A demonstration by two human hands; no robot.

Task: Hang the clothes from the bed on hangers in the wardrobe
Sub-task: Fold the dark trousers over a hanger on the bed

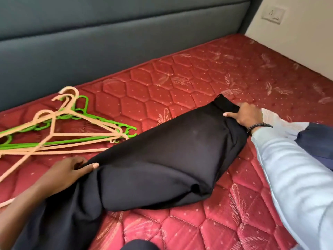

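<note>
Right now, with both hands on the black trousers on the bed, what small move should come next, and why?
Probably let go with the left hand and reach for one of the hangers lying just beyond it on the mattress. The black trousers already lie folded over, and the right hand grips their far end, so it could keep them steady.

A red quilted mattress (180, 83) with a hexagon and leaf pattern fills most of the view. Behind the mattress runs a padded grey headboard (108, 42). At the mattress's far right corner, a cream wall (297, 42) carries a white switch plate (273, 14).
</note>
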